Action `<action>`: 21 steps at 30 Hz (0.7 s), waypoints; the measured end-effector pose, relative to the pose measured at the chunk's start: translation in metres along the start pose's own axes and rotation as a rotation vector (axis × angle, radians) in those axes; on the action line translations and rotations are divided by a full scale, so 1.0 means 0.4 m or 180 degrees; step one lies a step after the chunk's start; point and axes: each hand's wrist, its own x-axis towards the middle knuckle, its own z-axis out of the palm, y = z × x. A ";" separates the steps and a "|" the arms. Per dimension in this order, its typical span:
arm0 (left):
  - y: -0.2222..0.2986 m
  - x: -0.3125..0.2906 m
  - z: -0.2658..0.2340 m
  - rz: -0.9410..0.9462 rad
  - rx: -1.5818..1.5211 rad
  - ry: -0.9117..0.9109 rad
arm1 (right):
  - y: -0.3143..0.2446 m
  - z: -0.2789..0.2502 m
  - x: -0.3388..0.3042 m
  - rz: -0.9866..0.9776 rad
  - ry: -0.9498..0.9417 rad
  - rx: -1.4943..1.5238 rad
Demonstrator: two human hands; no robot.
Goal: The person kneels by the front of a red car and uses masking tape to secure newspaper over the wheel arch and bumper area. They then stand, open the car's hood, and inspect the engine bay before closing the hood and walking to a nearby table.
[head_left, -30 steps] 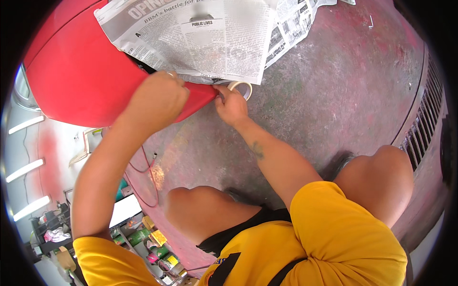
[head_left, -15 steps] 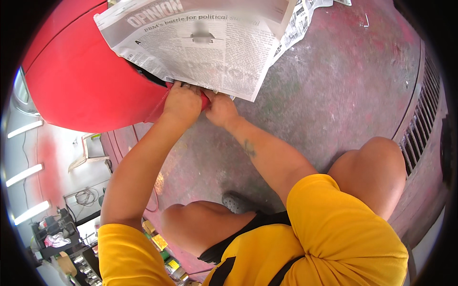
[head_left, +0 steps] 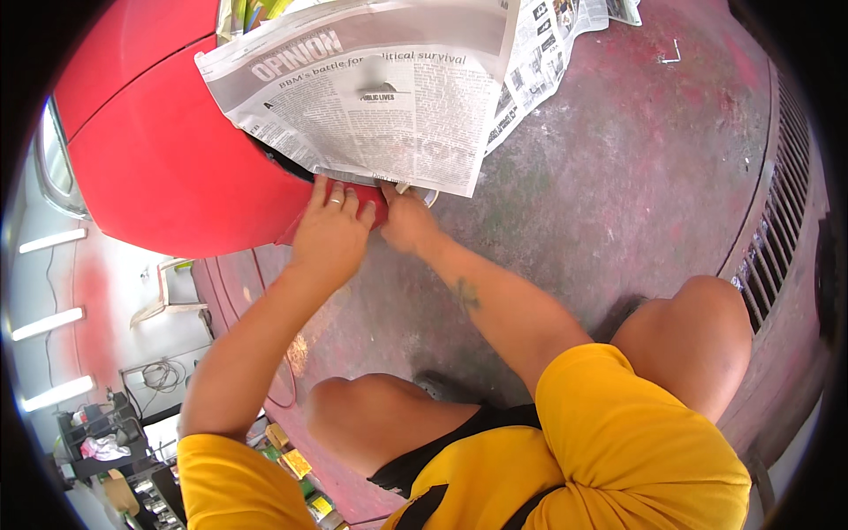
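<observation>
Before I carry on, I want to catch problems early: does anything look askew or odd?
Yes. The newspaper sits askew, its lower right corner sticking out past the red panel; a dark strip shows between them near the left hand. The floor looks blotchy, stained reddish in places.

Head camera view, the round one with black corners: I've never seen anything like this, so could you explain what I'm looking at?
There's no machine here, just a person's two bare hands. The picture comes from the left of two wide fisheye cameras worn on their head, looking down, so straight edges bend near the rim.

The left hand, wearing a ring, rests its fingers on a smooth, curved red panel. The right hand is beside it; a pale, round roll, probably tape, partly shows there, but its grip is hidden. A printed grey-white newspaper sheet hangs just above both. Below spreads a stained grey-pink floor.
</observation>
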 end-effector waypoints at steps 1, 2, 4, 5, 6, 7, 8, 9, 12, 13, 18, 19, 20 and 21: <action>-0.036 -0.003 -0.062 0.0006 -0.0059 -0.0065 | -0.011 -0.002 -0.013 -0.0091 0.0133 0.0283; -0.077 0.011 -0.130 0.0055 -0.0139 -0.0078 | -0.014 -0.023 -0.023 -0.0142 0.0308 0.0525; -0.174 0.006 -0.252 -0.0106 -0.0079 0.0844 | -0.055 -0.061 -0.034 -0.0242 0.0486 0.0979; -0.227 -0.002 -0.310 -0.0073 0.0010 0.1084 | -0.094 -0.068 -0.036 -0.0289 0.0470 0.1188; -0.266 -0.001 -0.350 -0.0039 0.0084 0.1337 | -0.123 -0.078 -0.033 -0.0329 0.0455 0.1381; -0.291 -0.004 -0.368 0.0071 0.0136 0.1324 | -0.151 -0.081 -0.029 -0.0425 0.0444 0.1380; -0.312 -0.002 -0.380 0.0186 0.0186 0.1316 | -0.177 -0.088 -0.021 -0.0519 0.0440 0.1375; -0.326 0.002 -0.389 0.0310 0.0242 0.1316 | -0.192 -0.088 -0.011 -0.0613 0.0451 0.1371; -0.343 0.008 -0.402 0.0449 0.0483 0.0968 | -0.205 -0.084 0.017 -0.0513 0.0262 0.1491; -0.348 0.009 -0.404 0.0482 0.0550 0.0869 | -0.205 -0.083 0.022 -0.0491 0.0195 0.1510; -0.377 -0.007 -0.424 0.0411 0.0772 0.0946 | -0.220 -0.072 0.030 -0.0395 0.0195 0.1547; -0.383 -0.003 -0.434 0.0411 0.0799 0.0946 | -0.217 -0.071 0.034 -0.0481 0.0315 0.1447; -0.390 0.002 -0.441 0.0405 0.0844 0.0939 | -0.212 -0.072 0.037 -0.0448 0.0265 0.1409; -0.398 0.000 -0.445 0.0390 0.0885 0.0915 | -0.217 -0.077 0.034 -0.0418 0.0197 0.1376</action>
